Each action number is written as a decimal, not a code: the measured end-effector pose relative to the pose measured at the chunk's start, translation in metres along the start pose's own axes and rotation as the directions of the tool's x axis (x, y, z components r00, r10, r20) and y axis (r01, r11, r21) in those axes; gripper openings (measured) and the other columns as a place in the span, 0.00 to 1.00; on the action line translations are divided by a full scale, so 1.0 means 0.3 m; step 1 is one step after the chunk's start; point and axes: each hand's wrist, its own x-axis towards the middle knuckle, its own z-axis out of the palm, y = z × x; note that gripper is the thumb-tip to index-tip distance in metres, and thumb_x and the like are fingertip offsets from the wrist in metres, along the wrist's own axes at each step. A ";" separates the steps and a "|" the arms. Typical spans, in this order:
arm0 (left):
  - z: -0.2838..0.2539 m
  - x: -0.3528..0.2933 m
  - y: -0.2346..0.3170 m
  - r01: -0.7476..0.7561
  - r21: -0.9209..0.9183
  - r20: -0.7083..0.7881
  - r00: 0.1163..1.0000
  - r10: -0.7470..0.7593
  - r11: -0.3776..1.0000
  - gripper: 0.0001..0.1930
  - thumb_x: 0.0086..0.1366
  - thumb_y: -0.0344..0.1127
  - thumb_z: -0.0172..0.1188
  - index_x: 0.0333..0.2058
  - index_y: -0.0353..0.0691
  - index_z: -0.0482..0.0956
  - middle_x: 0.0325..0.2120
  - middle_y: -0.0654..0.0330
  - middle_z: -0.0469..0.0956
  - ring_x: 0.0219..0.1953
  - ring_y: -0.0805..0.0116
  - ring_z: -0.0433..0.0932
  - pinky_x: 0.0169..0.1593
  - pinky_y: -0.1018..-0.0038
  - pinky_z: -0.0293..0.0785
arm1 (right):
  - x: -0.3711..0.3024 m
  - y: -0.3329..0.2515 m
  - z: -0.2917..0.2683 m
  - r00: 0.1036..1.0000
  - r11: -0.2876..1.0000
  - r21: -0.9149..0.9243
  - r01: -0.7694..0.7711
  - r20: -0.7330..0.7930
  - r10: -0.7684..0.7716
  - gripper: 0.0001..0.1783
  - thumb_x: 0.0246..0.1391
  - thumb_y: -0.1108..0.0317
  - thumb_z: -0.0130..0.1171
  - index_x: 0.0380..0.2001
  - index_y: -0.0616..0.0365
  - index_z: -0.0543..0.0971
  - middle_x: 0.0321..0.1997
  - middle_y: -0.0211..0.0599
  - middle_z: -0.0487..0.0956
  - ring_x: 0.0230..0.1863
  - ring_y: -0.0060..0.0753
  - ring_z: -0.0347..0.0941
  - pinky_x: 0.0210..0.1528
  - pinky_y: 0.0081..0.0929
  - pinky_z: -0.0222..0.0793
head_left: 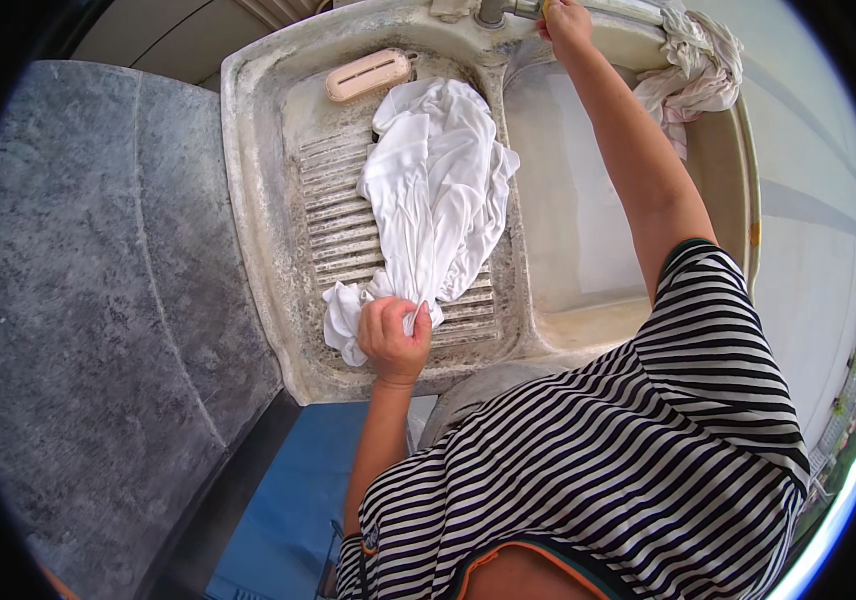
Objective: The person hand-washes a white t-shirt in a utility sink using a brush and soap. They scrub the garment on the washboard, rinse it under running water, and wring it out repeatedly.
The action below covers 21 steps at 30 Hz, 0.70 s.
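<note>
My left hand [395, 340] is closed round a bunched lower end of a white cloth garment [438, 190]. The garment lies wrinkled over the ridged washboard [333, 225] on the left side of a worn stone laundry sink [278, 340]. My right hand [568, 28] reaches to the far edge, beside the grey tap [496, 10]. Its fingers are curled, and a small yellow bit shows at them; what they hold is cut off by the picture's upper edge.
A pink slotted soap dish [368, 76] stands at the washboard's far end. The right basin [563, 190] holds some cloudy water. A wrung white cloth [693, 70] hangs over its far right rim. To the left is a grey stone counter [88, 270].
</note>
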 end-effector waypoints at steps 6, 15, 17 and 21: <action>-0.024 -0.012 0.012 0.037 0.031 -0.013 0.999 -0.036 0.999 0.13 0.54 0.32 0.72 0.32 0.42 0.75 0.30 0.57 0.74 0.33 0.53 0.75 0.39 0.61 0.72 | -0.109 -0.182 0.110 0.990 0.972 -0.188 0.143 0.019 -0.142 0.19 0.68 0.54 0.52 0.41 0.58 0.84 0.23 0.30 0.77 0.22 0.24 0.69 0.25 0.31 0.67; -0.117 0.156 0.007 0.091 0.077 0.074 0.993 -0.097 0.993 0.13 0.60 0.41 0.70 0.38 0.42 0.80 0.35 0.59 0.79 0.38 0.56 0.77 0.47 0.58 0.69 | -0.720 -0.333 0.074 0.794 0.707 -0.399 0.584 0.100 -0.600 0.16 0.61 0.59 0.62 0.48 0.56 0.80 0.45 0.37 0.82 0.53 0.41 0.74 0.56 0.36 0.68; -0.083 0.159 -0.022 0.132 0.128 0.224 0.962 -0.158 0.983 0.23 0.62 0.50 0.67 0.49 0.40 0.80 0.47 0.56 0.77 0.52 0.55 0.73 0.59 0.57 0.63 | -0.911 -0.285 0.208 0.579 0.506 -0.296 0.810 0.536 -0.614 0.32 0.53 0.46 0.69 0.56 0.49 0.77 0.61 0.42 0.73 0.66 0.50 0.63 0.68 0.49 0.58; -0.052 0.134 -0.049 0.103 0.208 0.489 0.850 -0.195 0.973 0.41 0.59 0.61 0.66 0.62 0.35 0.71 0.61 0.49 0.68 0.67 0.51 0.62 0.70 0.54 0.51 | -1.031 -0.223 0.361 0.570 0.194 -0.536 0.821 0.754 -0.328 0.41 0.45 0.33 0.68 0.58 0.44 0.77 0.65 0.37 0.71 0.70 0.50 0.59 0.66 0.52 0.58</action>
